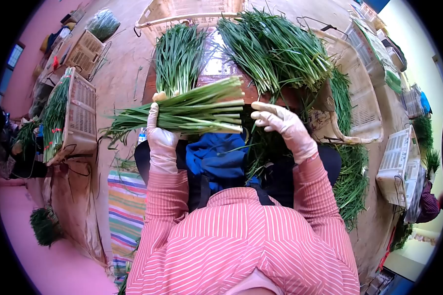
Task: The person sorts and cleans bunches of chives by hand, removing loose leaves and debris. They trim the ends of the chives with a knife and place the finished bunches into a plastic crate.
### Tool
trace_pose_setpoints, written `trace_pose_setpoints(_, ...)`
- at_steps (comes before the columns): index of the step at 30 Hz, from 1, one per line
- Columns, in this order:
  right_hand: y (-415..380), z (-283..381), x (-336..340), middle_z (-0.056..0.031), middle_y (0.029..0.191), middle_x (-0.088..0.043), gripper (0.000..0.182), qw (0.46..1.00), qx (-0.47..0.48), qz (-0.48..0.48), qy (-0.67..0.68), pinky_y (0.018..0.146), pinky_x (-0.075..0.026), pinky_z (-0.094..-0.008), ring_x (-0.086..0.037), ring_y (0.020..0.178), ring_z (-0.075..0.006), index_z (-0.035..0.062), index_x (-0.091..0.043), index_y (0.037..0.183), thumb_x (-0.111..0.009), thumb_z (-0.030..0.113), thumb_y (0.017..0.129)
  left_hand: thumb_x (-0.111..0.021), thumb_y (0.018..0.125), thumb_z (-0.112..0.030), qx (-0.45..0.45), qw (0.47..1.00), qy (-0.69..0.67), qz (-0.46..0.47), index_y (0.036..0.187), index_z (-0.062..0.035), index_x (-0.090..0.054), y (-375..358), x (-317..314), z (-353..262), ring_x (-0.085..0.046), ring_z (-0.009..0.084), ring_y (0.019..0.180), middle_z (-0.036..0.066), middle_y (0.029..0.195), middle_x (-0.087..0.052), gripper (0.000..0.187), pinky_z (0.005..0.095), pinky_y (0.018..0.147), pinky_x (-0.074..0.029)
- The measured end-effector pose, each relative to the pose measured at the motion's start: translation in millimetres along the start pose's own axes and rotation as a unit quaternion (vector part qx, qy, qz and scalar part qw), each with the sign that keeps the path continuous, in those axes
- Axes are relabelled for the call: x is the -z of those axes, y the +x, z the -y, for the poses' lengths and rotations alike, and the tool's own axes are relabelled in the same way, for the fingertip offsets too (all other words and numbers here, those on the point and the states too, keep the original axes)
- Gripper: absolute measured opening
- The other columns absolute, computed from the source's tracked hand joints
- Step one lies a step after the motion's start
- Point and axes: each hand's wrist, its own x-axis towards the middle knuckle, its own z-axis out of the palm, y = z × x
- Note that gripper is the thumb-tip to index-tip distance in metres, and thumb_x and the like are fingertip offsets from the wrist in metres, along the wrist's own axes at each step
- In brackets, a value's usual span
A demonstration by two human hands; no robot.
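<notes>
- Bunch (202, 109): parallel to near edge of surface (149, 88), butts (241, 103) rightward.
- Left hand (162, 141): gripping leafy part.
- Right hand (286, 127): loosely spread, just beside butts.

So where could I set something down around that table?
A narrow strip of table shows between the left bunch and right pile; mostly bare floor lies between table and left crate. Greens and a basket crowd the right.
</notes>
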Motion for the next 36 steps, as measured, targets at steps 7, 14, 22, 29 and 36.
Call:
trace_pose_setpoints(7, -4, -2, -54, -0.0070, 0.108, -0.062, 0.041, 0.996, 0.002, -0.017, 0.091, 0.081, -0.046, -0.0234, -0.057, 0.090, -0.0102, -0.0030, -0.055, 0.119, -0.070, 0.010, 0.083, -0.053, 0.094, -0.018, -0.029, 0.999, -0.026, -0.037, 0.126, -0.0115, -0.054, 4, -10, 13, -0.047, 0.0346, 0.123, 0.013, 0.128, -0.054, 0.033, 0.0523, 0.106, -0.036)
trace_pose_setpoints(14, 0, -10, -61, -0.0027, 0.080, -0.066, 0.021, 0.994, -0.039, -0.074, 0.065, 0.056, -0.039, -0.0155, -0.052, 0.061, -0.0030, 0.0016, -0.063, 0.101, -0.067, 0.017, 0.086, -0.052, 0.094, -0.014, -0.046, 0.996, -0.014, -0.071, 0.123, -0.0109, -0.055, 3, -12, 20, -0.049, 0.0364, 0.121, 0.006, 0.122, -0.060, 0.029, 0.0523, 0.105, -0.038)
trace_pose_setpoints(22, -12, -29, -30, -0.0028, 0.080, -0.066, 0.017, 0.964, 0.060, -0.257, 0.016, 0.055, -0.044, -0.0156, -0.055, 0.060, -0.0017, -0.0008, -0.065, 0.102, -0.058, 0.011, 0.093, -0.053, 0.093, -0.012, -0.072, 0.992, -0.002, -0.106, 0.116, -0.0085, -0.059, 5, -21, 15, -0.054, 0.0328, 0.114, 0.009, 0.119, -0.061, 0.024, 0.0517, 0.101, -0.041)
trace_pose_setpoints(29, 9, -2, -75, -0.0043, 0.091, -0.067, 0.036, 0.764, 0.364, -0.175, -0.503, 0.067, -0.050, -0.0334, -0.062, 0.077, -0.0225, 0.0126, -0.065, 0.110, -0.071, 0.008, 0.075, -0.054, 0.093, -0.011, -0.083, 0.983, 0.085, -0.143, 0.114, -0.0059, -0.057, 11, -29, 38, -0.057, 0.0281, 0.105, 0.011, 0.114, -0.061, 0.022, 0.0474, 0.096, -0.045)
trace_pose_setpoints(36, 28, -26, -60, -0.0025, 0.081, -0.061, 0.029, 0.706, 0.461, -0.199, -0.499, 0.059, -0.046, -0.0354, -0.058, 0.073, -0.0227, 0.0142, -0.064, 0.107, -0.068, 0.016, 0.078, -0.054, 0.092, -0.013, -0.006, 0.983, 0.081, -0.162, 0.109, -0.0031, -0.061, 11, -19, 34, -0.058, 0.0244, 0.102, 0.010, 0.112, -0.062, 0.021, 0.0430, 0.093, -0.047)
